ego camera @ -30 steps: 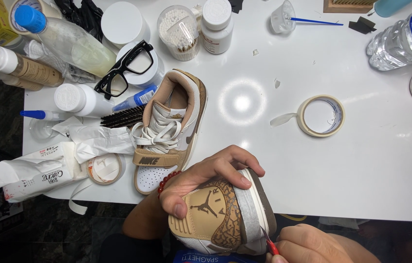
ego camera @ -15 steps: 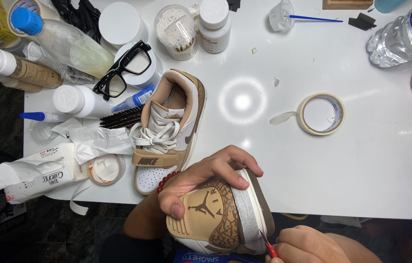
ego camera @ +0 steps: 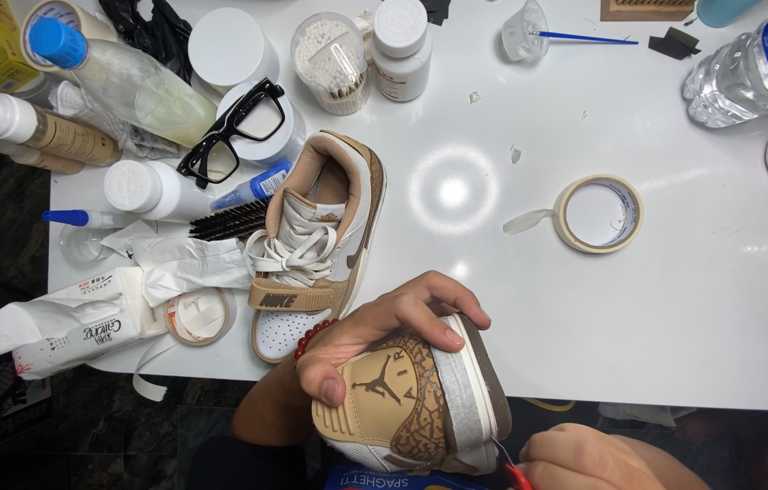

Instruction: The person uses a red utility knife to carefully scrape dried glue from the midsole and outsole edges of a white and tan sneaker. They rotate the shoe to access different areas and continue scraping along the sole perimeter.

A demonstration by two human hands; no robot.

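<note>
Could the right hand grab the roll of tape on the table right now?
Probably not at once: the right hand is low by the held shoe, gripping a small red-handled tool. The way across the white table to the tape roll looks clear, but its fingers are full.
</note>
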